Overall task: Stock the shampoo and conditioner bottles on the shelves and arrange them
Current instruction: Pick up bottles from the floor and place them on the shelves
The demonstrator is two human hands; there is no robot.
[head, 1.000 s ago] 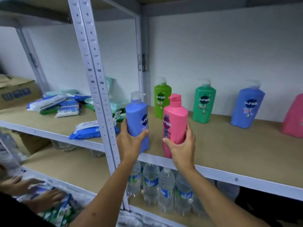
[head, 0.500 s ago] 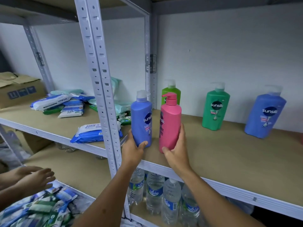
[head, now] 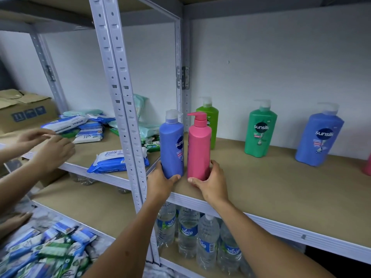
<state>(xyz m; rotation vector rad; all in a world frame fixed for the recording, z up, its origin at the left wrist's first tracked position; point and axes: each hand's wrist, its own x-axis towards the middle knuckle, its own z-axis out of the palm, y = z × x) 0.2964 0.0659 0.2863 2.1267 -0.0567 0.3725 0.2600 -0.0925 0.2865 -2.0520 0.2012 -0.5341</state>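
The left hand (head: 162, 181) is curled round the bottom of the blue bottle (head: 172, 145), and the right hand (head: 210, 182) is curled round the bottom of the pink bottle (head: 199, 147). Both bottles stand up straight, side by side, near the front edge of the shelf (head: 271, 189), just beside the grey post (head: 120, 109). These bottles look big and full, so they are probably heavy, with hard, smooth plastic that could slip. Holding them low on the fat body seems the best way; the pump tops are thin and could snap or squirt. Farther back on the same shelf stand a light green bottle (head: 210, 125), right behind the pink one, a dark green bottle (head: 260, 131) and another blue bottle (head: 319, 137), well apart from each other. The light green one may get bumped if the pink bottle is pushed straight back. To the left lie packs of wipes (head: 112, 161) and a cardboard box (head: 22, 111), where another person's hands (head: 50, 147) are busy. Water bottles (head: 200, 237) stand on the shelf below.
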